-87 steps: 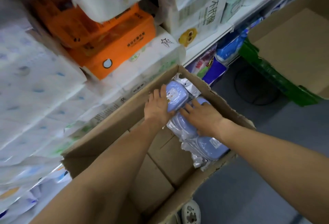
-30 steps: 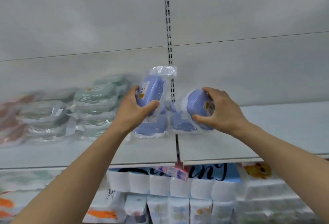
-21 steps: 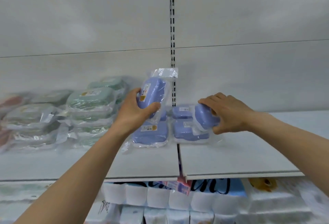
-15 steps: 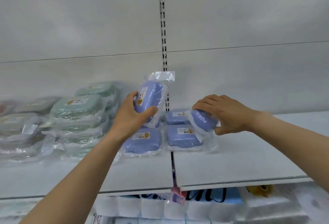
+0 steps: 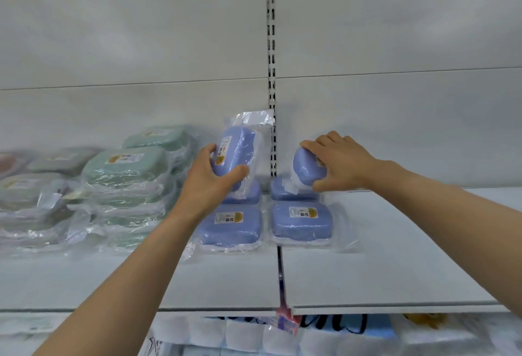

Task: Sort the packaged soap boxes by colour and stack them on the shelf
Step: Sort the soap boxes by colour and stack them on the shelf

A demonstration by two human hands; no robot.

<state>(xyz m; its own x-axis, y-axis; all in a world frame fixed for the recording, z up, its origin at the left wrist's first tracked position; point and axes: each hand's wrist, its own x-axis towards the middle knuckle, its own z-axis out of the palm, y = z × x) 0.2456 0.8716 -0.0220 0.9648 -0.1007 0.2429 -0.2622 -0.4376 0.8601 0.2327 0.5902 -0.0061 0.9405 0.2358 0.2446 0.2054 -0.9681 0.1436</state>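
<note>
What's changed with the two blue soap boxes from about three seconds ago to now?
Both were lifted from the cardboard carton to the shelf. The right hand has lowered its blue soap box onto the back right blue one. The left hand still holds its box upright above the left blue pile. The green stacks stayed put.

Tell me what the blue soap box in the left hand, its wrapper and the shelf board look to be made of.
Blue soap box in the left hand: apparently matte plastic, judging by its rounded moulded corners and even colour.
Wrapper: thin clear plastic film, glossy and crinkled, with glare.
Shelf board: smooth white panel with a thin edge, likely painted metal; uncertain.
</note>
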